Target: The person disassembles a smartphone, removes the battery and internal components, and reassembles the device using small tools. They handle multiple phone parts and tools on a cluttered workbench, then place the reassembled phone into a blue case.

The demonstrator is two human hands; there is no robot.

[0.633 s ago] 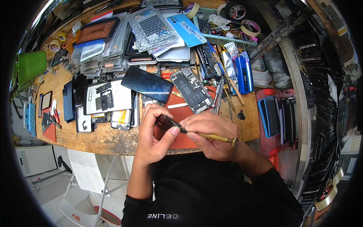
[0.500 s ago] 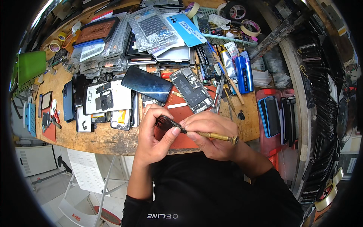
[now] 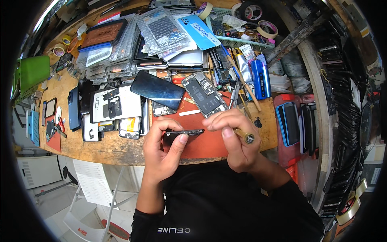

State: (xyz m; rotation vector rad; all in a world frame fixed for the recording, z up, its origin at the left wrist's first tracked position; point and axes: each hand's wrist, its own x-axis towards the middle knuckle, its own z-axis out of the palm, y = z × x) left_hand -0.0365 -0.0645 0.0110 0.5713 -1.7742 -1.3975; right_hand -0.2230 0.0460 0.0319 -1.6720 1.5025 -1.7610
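Note:
My left hand [image 3: 159, 143] grips a dark phone frame [image 3: 188, 132], turned edge-on, with the thumb in front and fingers behind. A brass-coloured screwdriver [image 3: 245, 136] is in my right hand [image 3: 236, 141], its round end cap facing up toward me; its tip is hidden by the fingers. A small gap separates the right fingertips from the frame's right end. Both hands are over a red mat [image 3: 207, 149]. Just beyond them lie an opened phone [image 3: 205, 96] with its battery showing and a dark glossy phone [image 3: 157, 90].
Stacked phone parts in bubble wrap [image 3: 161, 30] fill the back. A pale phone panel [image 3: 117, 104] with parts lies left. Blue cylinders [image 3: 261, 78] and tools stand back right, near a red bin [image 3: 287, 155] of phone cases. A white folding chair [image 3: 90, 181] stands below left.
My right hand has drawn back to the right with the screwdriver, off the phone frame, and the screwdriver now points more toward me. The left hand has tilted the frame to edge-on.

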